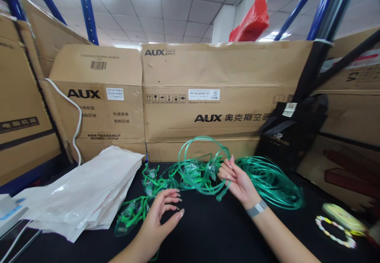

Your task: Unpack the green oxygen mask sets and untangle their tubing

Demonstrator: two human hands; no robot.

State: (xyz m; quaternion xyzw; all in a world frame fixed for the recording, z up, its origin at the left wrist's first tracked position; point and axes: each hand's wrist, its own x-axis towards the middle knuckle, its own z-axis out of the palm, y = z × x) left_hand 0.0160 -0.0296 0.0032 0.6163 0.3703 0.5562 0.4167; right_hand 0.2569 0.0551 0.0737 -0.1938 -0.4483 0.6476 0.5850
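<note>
My right hand point(236, 180) is closed around a loop of clear green tubing point(204, 138), lifted over the black table. The tubing's end connector point(219, 197) dangles just below the fingers. To the left, my left hand point(164, 213) has its fingers apart and holds nothing. Beside it lie clear green oxygen masks with bright green straps point(130, 215), and several more point(151, 180) are heaped behind, tangled with straps. A larger coil of green tubing point(270, 182) rests right of my right hand.
White plastic bags point(89, 191) lie stacked at left near a white cable point(79, 124). Cardboard boxes point(208, 69) wall off the back. A black bag point(292, 132) stands at back right. A bead bracelet point(335, 231) and a yellow-green case point(342, 217) lie at front right.
</note>
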